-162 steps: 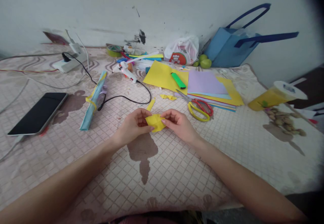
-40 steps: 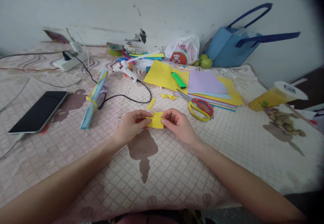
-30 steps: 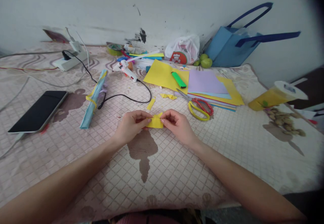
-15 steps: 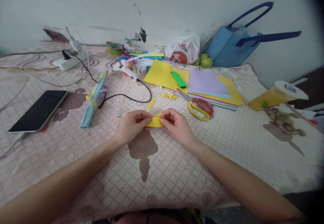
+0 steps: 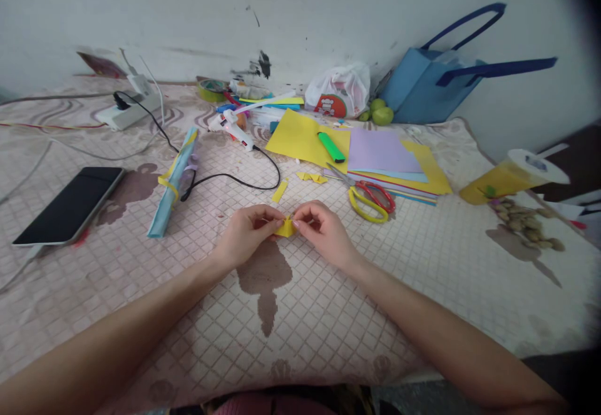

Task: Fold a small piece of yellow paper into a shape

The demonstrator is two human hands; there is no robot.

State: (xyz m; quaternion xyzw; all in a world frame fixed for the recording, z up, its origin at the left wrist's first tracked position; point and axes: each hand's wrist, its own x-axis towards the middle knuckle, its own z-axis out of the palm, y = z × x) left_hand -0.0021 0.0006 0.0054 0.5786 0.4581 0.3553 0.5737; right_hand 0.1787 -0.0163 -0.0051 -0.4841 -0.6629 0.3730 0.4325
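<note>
A small folded piece of yellow paper [image 5: 286, 227] is pinched between my two hands, just above the patterned tablecloth. My left hand [image 5: 250, 233] grips its left side between thumb and fingers. On the opposite side, my right hand [image 5: 323, 230] holds it the same way, and the fingertips cover its edges. Just beyond my hands lie a narrow yellow paper strip [image 5: 280, 191] and a yellow zigzag-folded piece [image 5: 312, 178]. Scissors [image 5: 369, 205] with red and yellow handles rest to the right of them.
A white glue gun [image 5: 239, 134] with a black cord lies behind, near a blue wrapped paper roll [image 5: 173, 183]. Coloured sheets [image 5: 385, 152] carry a green cutter [image 5: 331, 147]. A phone [image 5: 70, 205] is at left; a tilted drink cup [image 5: 511, 177] at right.
My hands have come slightly closer together, and the yellow paper between them now looks narrower and more bent. The surrounding things stay where they were.
</note>
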